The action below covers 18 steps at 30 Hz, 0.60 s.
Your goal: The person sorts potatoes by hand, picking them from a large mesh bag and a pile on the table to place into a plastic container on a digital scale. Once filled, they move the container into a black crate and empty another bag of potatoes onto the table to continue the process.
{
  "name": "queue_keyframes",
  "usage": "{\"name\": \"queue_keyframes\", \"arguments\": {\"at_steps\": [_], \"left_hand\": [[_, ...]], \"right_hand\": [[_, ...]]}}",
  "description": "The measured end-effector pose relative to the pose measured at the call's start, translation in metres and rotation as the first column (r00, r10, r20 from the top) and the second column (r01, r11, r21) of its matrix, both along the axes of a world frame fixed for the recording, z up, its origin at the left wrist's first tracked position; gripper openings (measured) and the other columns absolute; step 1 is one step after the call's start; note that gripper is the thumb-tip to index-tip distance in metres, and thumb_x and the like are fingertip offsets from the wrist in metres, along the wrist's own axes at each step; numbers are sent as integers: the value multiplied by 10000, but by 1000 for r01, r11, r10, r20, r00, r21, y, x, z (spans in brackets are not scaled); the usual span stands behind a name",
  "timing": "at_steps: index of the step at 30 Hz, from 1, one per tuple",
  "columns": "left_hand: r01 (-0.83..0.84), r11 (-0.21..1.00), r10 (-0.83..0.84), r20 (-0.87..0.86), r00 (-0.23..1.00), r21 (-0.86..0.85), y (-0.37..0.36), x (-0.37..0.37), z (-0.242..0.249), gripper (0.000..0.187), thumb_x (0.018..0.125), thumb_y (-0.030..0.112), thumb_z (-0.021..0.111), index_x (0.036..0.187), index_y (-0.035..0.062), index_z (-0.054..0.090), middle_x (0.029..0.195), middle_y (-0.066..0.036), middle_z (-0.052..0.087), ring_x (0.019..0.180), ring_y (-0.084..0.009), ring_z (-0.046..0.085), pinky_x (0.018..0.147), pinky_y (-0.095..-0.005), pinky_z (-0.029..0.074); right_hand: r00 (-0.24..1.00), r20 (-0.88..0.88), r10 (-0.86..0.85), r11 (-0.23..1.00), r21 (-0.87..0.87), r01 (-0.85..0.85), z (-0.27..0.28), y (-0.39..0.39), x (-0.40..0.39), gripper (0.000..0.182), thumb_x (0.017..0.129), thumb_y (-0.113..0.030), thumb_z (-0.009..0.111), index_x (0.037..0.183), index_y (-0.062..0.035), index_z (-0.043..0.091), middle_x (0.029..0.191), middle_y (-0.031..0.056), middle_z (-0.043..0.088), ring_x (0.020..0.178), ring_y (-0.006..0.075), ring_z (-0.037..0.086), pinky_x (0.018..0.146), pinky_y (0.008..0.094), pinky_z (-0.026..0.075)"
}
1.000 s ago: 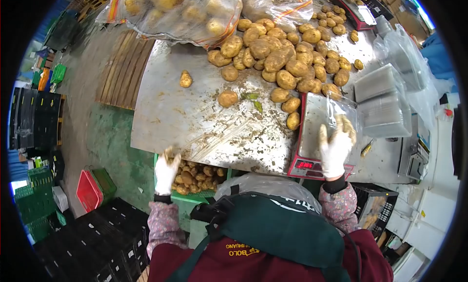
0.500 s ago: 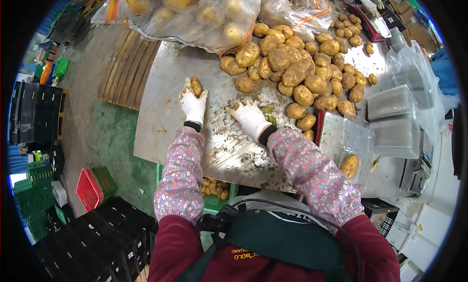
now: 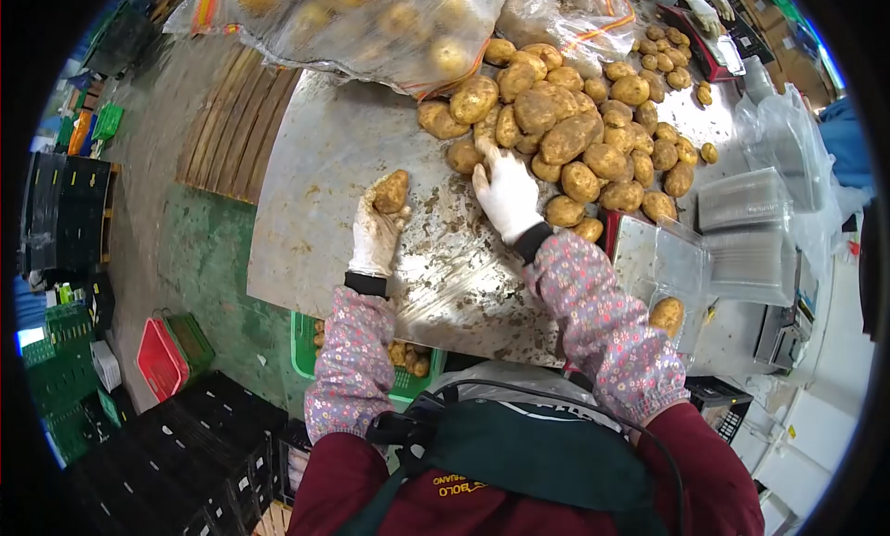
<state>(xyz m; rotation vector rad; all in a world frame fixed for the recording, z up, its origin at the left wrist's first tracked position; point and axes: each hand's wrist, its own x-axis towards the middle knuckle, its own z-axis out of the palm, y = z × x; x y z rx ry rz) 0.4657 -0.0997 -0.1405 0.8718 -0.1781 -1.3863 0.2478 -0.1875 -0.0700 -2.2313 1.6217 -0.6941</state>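
My left hand, in a soiled white glove, is closed around a brown potato over the left part of the metal table. My right hand, gloved the same way, reaches to the near left edge of a heap of potatoes. Its thumb stands apart from the stretched fingers, whose dirty tips touch the heap and blend in with it. A single potato lies just left of those fingers.
A clear sack of potatoes lies at the back. Stacked plastic trays and a red-edged scale stand on the right. A green crate with potatoes sits below the table's front edge. A co-worker's gloved hands show far right.
My left hand has drawn back toward me with the potato, which now shows more of its side. My right hand has moved forward and right, from bare table to the heap.
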Motion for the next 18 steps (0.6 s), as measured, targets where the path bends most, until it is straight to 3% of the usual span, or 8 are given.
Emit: {"name": "queue_keyframes", "arguments": {"at_steps": [3,5,7,9,11,12,13,18], "left_hand": [[-84,993,104,297,949,-76,16,-21,15,341,976,312,464,1194,71,567,1118,-93,652,961,-245,640,707,-327,555],[26,999,-21,-225,974,19,25,-17,29,257,942,155,540,1178,58,564,1137,-99,646,990,-253,636,799,-356,560],[20,1000,-22,-163,986,-11,39,-20,29,252,914,95,572,1162,48,576,1145,-106,647,1007,-249,633,822,-349,552],[99,993,27,917,397,-72,56,-28,30,242,910,127,589,1137,47,599,1139,-107,652,1011,-255,634,839,-345,543],[76,995,32,933,359,-63,65,-29,43,297,928,235,566,1160,52,598,1108,-90,654,981,-258,634,838,-329,534],[5,1000,4,455,890,-18,66,-24,42,307,926,206,568,1185,42,582,1079,-84,653,951,-249,631,829,-327,534],[-18,998,31,-256,966,53,67,-21,40,321,924,177,569,1210,33,567,1050,-77,652,920,-241,628,820,-326,534],[61,997,-67,-122,990,-51,87,-28,64,386,899,141,517,1248,-17,567,978,-65,623,797,-164,603,687,-290,538]], "right_hand": [[953,-290,90,971,239,-19,16,-22,20,715,823,-293,685,1464,-192,385,1086,233,612,955,364,644,808,439,530],[926,-322,197,935,346,-78,-4,-31,23,725,817,-291,697,1464,-208,381,1099,223,620,984,355,646,832,438,525],[938,-292,186,943,321,-87,-4,-31,21,720,814,-288,704,1457,-220,387,1107,211,626,982,351,647,848,435,517],[976,-170,137,938,340,-72,-11,-29,19,718,805,-298,729,1440,-223,405,1105,231,631,991,362,642,868,419,510],[966,239,94,899,397,-186,-30,-23,12,694,818,-271,742,1424,-177,418,1093,195,651,982,321,658,880,390,508],[856,516,27,852,435,-289,-29,-19,19,668,796,-243,783,1373,-115,471,1080,142,670,977,245,665,865,356,520],[516,829,-217,664,513,-545,-28,-8,19,564,849,-177,736,1342,-67,487,1060,136,669,949,234,670,818,344,556],[99,471,-877,139,444,-885,-1,47,-8,483,917,-334,647,1293,-68,504,1052,199,648,861,340,682,662,435,608]]}}
